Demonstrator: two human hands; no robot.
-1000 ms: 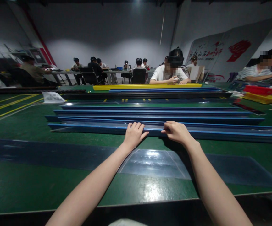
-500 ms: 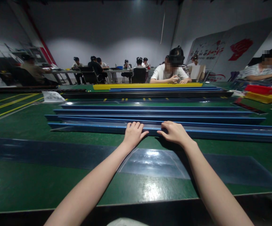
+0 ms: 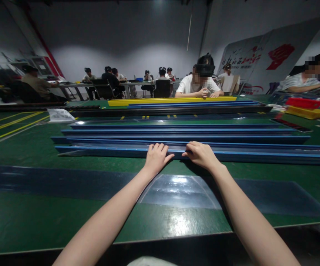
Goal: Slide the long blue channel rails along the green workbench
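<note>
A long blue channel-shaped strip [image 3: 107,150] lies across the green table in front of me. My left hand [image 3: 156,158] grips its near edge, with the fingers over the rim into the channel and the thumb stretched along the near side. A short way to the right, my right hand [image 3: 201,154] is closed at the same edge, fingers curled over it and thumb against the near wall. The fingertips of both hands are partly hidden in the channel. Just behind lie more blue strips [image 3: 182,139], parallel to this one.
Flat see-through sheeting [image 3: 65,183] lies on the green table [image 3: 93,218] nearer to me. Farther back are a black strip [image 3: 173,110], a yellow strip [image 3: 148,101] and a plastic bag [image 3: 60,115]. Red [image 3: 305,103] and yellow trays [image 3: 306,112] stand right. A co-worker [image 3: 198,83] sits opposite.
My right hand has shifted slightly left along the edge, and its fingers are curled more tightly. My left hand stays at the same place on the strip. The view has turned slightly.
</note>
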